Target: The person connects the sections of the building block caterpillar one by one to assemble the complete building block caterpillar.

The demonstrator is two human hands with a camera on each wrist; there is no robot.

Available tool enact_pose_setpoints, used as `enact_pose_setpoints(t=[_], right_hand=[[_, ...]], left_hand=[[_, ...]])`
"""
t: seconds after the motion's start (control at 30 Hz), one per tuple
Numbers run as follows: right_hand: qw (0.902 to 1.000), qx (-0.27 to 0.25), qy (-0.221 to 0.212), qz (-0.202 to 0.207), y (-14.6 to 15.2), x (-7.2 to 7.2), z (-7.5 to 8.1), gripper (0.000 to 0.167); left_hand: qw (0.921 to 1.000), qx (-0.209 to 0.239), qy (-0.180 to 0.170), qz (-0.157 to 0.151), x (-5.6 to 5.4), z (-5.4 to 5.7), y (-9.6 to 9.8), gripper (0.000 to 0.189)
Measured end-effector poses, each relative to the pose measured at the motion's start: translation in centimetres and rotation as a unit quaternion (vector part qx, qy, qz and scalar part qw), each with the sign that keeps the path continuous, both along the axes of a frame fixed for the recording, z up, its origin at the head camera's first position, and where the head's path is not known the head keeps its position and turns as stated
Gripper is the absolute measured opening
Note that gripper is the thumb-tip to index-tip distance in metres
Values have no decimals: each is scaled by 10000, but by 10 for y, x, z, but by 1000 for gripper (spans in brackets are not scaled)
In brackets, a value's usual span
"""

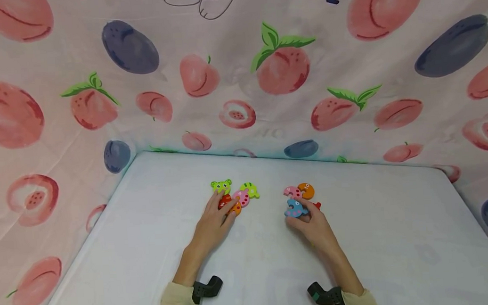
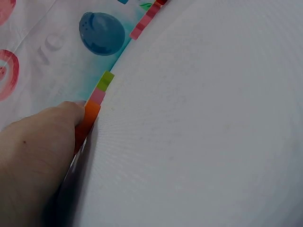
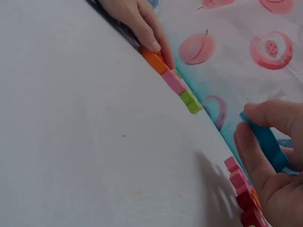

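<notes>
My right hand (image 1: 317, 227) pinches a blue animal-shaped puzzle piece (image 1: 294, 209) between thumb and fingers. In the right wrist view the blue piece (image 3: 269, 142) is held on edge, above the white table. My left hand (image 1: 208, 227) rests with spread fingers on a cluster of small painted pieces. Under and beside its fingers are a red piece (image 1: 225, 200), an orange piece (image 1: 236, 209) and a green frog-faced piece (image 1: 221, 187). The left thumb touches the orange piece (image 2: 87, 124). A pink dotted piece (image 1: 242, 198) and a green striped piece (image 1: 252, 189) adjoin at the right.
Just beyond my right hand lie a pink piece (image 1: 291, 191) and an orange round piece (image 1: 306, 190), with a red piece (image 1: 317, 206) partly hidden by the fingers. The white tabletop (image 1: 381, 237) meets a fruit-printed cloth (image 1: 238, 77) at the back and sides.
</notes>
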State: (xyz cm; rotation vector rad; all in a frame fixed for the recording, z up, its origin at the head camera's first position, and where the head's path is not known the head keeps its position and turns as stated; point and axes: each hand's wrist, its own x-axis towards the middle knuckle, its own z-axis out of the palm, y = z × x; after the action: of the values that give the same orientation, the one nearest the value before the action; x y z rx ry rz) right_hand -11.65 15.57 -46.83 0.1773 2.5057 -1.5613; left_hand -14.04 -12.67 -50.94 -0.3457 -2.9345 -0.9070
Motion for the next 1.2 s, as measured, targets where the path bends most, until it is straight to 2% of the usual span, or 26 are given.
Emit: enact_pose_setpoints(t=[0.2,0.47,0.6,0.77,1.0,1.2], right_hand=[[9989,394,205,-140,-4,2,-7,66],[9948,816,602,-95,-15,1,-11,64],[9955,748,546,-174,-30,-5,-13,64],[9968,386,546,-428,-58,-18,-24,62],[9903,238,1112,-794,-85,-32,-33,59],[9861,538,1333,-834,-94,-42,-39,59]], left_hand=[[10000,7,60,-11,1,0,0,43],[10000,13,52,-32,1,1,1,45],[10000,5,53,-29,1,1,1,44],[10000,-11,93,-7,1,1,1,42],[10000,-67,58,14,1,1,1,44],[10000,-75,38,-24,1,2,1,43]])
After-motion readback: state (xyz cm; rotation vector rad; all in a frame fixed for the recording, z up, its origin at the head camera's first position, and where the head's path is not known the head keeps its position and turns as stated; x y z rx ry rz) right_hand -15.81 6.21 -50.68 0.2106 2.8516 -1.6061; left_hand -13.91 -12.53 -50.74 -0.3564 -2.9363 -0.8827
